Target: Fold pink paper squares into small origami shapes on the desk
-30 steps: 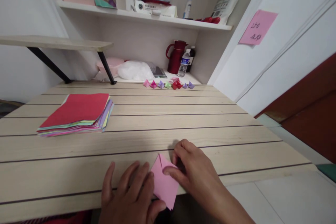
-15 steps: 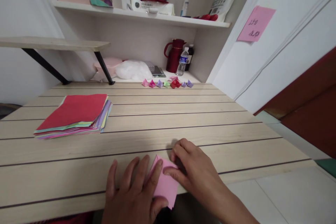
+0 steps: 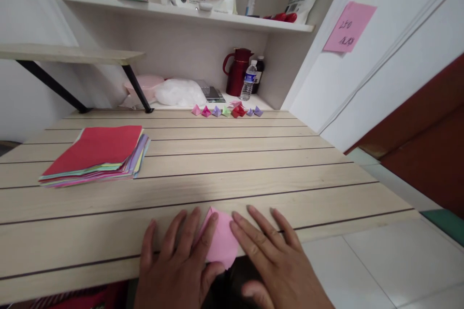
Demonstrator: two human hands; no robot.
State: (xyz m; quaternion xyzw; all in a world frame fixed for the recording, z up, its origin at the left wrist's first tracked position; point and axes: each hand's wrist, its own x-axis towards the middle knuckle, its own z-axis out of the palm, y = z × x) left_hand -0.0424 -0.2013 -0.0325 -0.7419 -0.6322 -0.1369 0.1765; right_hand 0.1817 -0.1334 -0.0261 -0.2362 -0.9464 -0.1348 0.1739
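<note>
A folded piece of pink paper [image 3: 222,244] lies at the front edge of the table, its lower corner reaching past the edge. My left hand [image 3: 177,256] rests flat with fingers spread, the index finger pressing on the paper's upper left part and the thumb by its lower side. On the other side, my right hand [image 3: 275,256] has its fingers stretched out, with the fingertips touching the paper's right edge. Part of the paper's left side is hidden under my left fingers.
A stack of coloured paper [image 3: 96,152], red on top, lies at the left. Several small folded paper shapes [image 3: 226,111] line the table's back edge. Behind them stand a red thermos jug [image 3: 238,73] and a water bottle [image 3: 248,82]. A raised wooden shelf [image 3: 68,54] stands back left.
My right hand has gone from curled at the paper's right corner to spread out flat beside it. My left hand keeps its place on the paper. The view has shifted slightly.
</note>
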